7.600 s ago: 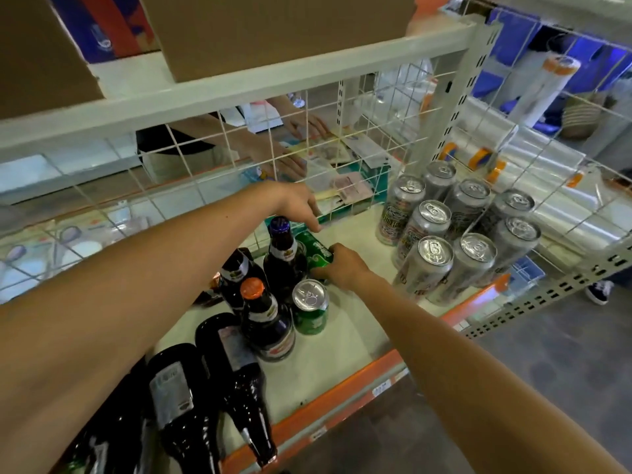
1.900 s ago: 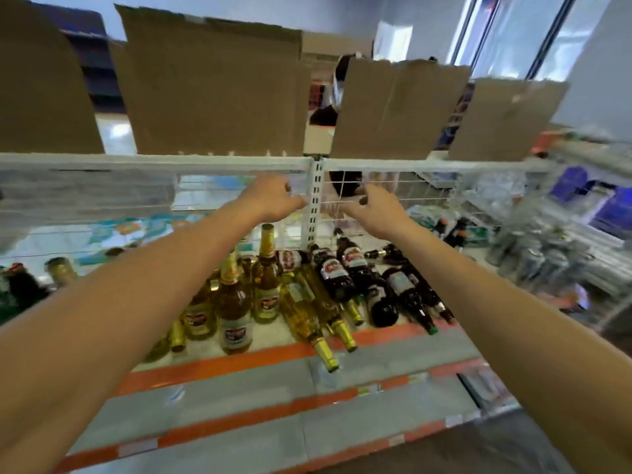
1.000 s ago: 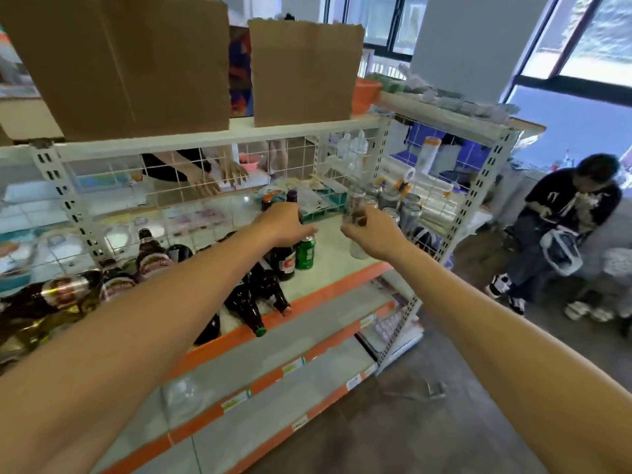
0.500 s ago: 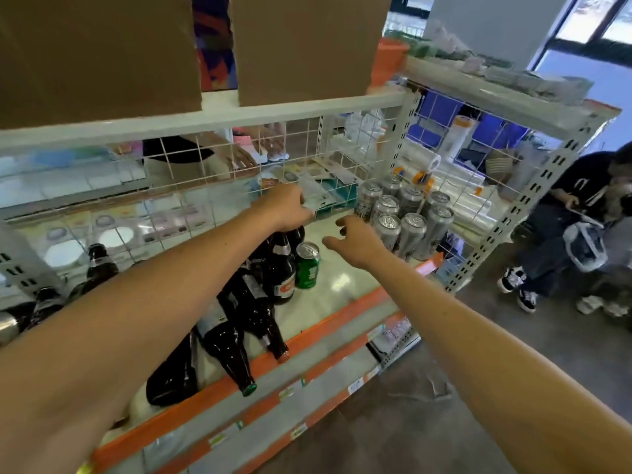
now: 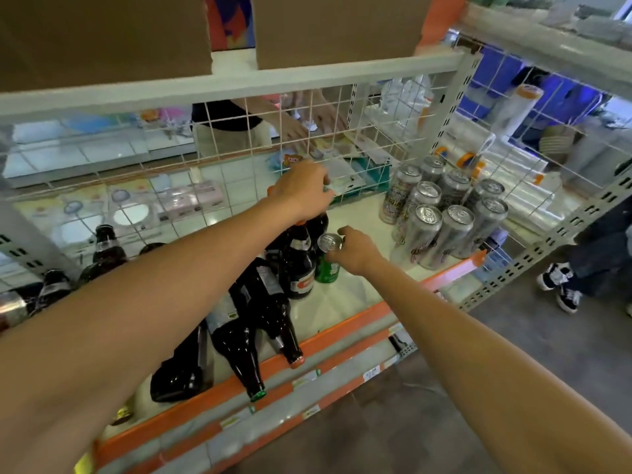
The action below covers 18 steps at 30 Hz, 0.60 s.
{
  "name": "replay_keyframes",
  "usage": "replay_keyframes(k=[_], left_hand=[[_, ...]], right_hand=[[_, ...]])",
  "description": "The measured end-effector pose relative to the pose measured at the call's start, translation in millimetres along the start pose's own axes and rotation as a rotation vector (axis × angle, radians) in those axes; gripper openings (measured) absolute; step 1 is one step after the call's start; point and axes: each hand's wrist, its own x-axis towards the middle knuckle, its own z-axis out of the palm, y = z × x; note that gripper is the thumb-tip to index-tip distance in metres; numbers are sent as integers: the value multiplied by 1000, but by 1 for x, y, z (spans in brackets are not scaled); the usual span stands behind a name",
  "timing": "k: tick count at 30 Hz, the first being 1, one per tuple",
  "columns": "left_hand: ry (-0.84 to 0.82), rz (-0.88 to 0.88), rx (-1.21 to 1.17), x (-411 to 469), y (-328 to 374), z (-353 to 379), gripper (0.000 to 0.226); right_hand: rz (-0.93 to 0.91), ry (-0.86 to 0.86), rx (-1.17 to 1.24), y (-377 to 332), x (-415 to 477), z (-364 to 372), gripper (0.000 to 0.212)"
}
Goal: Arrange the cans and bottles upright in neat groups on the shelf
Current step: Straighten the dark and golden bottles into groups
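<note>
Pale metal shelf with an orange front lip [image 5: 345, 302], backed by a white wire grid [image 5: 239, 148], carries the stock. The right hand [image 5: 355, 253] pinches the small green drink can with a silver top [image 5: 327, 268] by its upper rim, fingers curled round it; the can stands upright on the shelf, touching or just beside a dark glass bottle with a red-and-white label [image 5: 299, 265] on the hand's left. The left hand [image 5: 301, 189] hangs curled over the tops of the upright bottles farther back; whether it grips one I cannot tell.

The step looks to be placing this can. A rim pinch is top-heavy, so it would be better to slide the can across the shelf than lift it high, keeping it vertical and clear of the bottle's shoulder. The cluster of tall silver cans [image 5: 444, 217] to the right of the right hand stands in tidy rows and should not be knocked. Several dark glass bottles lying on their sides [image 5: 239, 340], below the left forearm, are not yet stood up.

Writing: the silver cans carry dense printed patterns, the bottle label a red patch, the lip small price tags. None is sharp enough to read.
</note>
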Motion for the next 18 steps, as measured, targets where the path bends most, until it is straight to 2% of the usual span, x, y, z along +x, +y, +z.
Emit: replay_keyframes(k=[12, 18], left_hand=[[8, 20, 2, -6, -3, 1, 34], [41, -7, -15, -27, 7, -20, 31]], right_hand=[[-4, 95, 119, 10, -9, 11, 64], [23, 124, 89, 16, -35, -12, 65]])
